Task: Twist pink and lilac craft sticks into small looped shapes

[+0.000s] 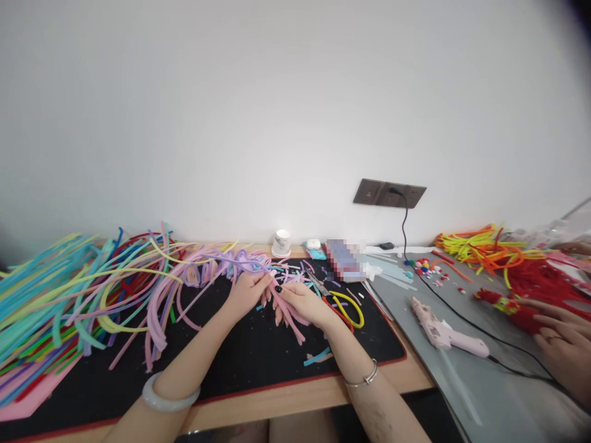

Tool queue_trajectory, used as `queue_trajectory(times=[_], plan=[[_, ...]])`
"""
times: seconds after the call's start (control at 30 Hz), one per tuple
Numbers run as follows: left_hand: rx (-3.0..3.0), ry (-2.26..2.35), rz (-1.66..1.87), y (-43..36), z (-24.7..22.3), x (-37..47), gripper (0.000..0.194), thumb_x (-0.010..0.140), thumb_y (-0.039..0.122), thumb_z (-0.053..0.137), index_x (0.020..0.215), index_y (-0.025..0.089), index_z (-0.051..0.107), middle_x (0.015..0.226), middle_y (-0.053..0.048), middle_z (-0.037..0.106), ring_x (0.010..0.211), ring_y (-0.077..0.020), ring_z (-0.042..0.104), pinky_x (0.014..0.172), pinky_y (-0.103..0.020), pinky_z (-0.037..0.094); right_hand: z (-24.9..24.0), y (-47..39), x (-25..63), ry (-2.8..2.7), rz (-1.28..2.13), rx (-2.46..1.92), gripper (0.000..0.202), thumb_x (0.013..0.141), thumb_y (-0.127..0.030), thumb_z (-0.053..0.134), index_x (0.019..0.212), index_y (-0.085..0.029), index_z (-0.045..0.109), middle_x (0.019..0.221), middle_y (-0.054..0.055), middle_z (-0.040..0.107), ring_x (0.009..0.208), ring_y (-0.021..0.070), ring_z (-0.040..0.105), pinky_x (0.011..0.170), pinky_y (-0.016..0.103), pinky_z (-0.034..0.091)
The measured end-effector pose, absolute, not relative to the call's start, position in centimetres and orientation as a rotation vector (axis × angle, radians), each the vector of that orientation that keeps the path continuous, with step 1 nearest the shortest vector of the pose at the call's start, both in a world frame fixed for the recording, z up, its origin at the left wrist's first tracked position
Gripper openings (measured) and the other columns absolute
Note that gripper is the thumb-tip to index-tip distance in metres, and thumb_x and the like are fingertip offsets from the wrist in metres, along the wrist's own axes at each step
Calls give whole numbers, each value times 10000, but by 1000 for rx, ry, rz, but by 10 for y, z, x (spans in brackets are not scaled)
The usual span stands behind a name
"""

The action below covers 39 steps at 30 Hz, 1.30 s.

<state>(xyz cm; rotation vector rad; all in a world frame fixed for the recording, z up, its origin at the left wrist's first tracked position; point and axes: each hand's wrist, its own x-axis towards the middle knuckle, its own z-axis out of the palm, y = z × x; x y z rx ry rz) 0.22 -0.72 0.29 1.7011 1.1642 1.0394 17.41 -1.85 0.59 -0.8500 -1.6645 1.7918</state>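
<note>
Plain white wall [258, 123] behind a wooden desk [277, 403] covered by a red-edged black mat [249, 363], with loose pastel pipe cleaners [157, 332] heaped at the left. Near the mat's middle, a person's left hand [249, 292] and right hand [302, 301] meet, both pinching a bundle of pink pipe cleaners [290, 319] whose free ends splay toward the person. Gathering or twisting these strands appears to be the step in hand; the next move probably calls for one hand to hold firm while the other bends or winds. Yellow-handled scissors [361, 314] lie just beyond the right hand. Further right, a pink glue gun [443, 335] rests on a gray surface [508, 400], near a co-worker's hand [558, 338] touching a red fuzzy piece [524, 317]. Beside the wall stands a paper cup [281, 242], its print too small to read; a box [346, 258] is pixelated, and no brand or label is legible
</note>
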Motion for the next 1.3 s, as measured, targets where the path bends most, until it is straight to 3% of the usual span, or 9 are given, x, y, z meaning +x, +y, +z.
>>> queue_trajectory(times=[0.2, 0.37, 0.57, 0.7, 0.9, 1.03, 1.3], plan=[[1911, 1249, 1054, -11, 4, 6, 431, 845, 417, 419, 479, 195, 473, 393, 29, 469, 409, -112, 445, 466, -233, 325, 1, -21, 165, -1652, 1746, -907, 363, 864, -498, 508, 731, -161, 493, 553, 13, 636, 442, 104, 563, 447, 197, 427], [1994, 1329, 1122, -11, 7, 8, 420, 846, 402, 396, 474, 208, 405, 420, 33, 422, 454, -122, 419, 515, -250, 314, -6, -22, 156, -1655, 1492, -984, 319, 917, -401, 404, 676, -193, 425, 483, -17, 577, 390, 99, 510, 407, 192, 375], [2066, 1448, 1214, -12, 7, 11, 343, 837, 358, 405, 535, 208, 465, 504, 11, 487, 540, -147, 457, 601, -267, 353, -4, -28, 148, -1651, 1096, -1192, 305, 923, -255, 353, 624, -212, 397, 409, -64, 432, 344, 84, 400, 400, 198, 320], [2029, 1443, 1264, -13, 5, 11, 332, 838, 347, 412, 547, 203, 477, 515, 9, 503, 547, -148, 471, 603, -268, 359, -5, -31, 144, -1718, 895, -1207, 324, 929, -235, 358, 608, -216, 387, 420, -56, 424, 367, 89, 407, 441, 220, 329], [1951, 1321, 1227, -10, 2, 7, 455, 854, 413, 421, 452, 210, 362, 401, 41, 385, 443, -115, 394, 512, -249, 315, -7, -31, 148, -1737, 1135, -1117, 340, 958, -390, 325, 670, -217, 375, 432, -71, 408, 333, 81, 371, 396, 210, 318], [1824, 1266, 1194, -9, -2, 5, 453, 862, 456, 437, 486, 207, 393, 390, 57, 384, 415, -101, 384, 488, -237, 317, -9, -29, 152, -1750, 1244, -1078, 381, 944, -503, 332, 697, -214, 365, 451, -78, 402, 336, 72, 363, 382, 199, 322], [1578, 1125, 1080, -8, -1, 6, 349, 790, 514, 522, 641, 204, 459, 416, 84, 413, 377, -93, 399, 440, -222, 319, -13, -22, 160, -1777, 1282, -1087, 309, 951, -411, 354, 714, -213, 370, 465, -84, 370, 366, 72, 350, 416, 198, 407]])
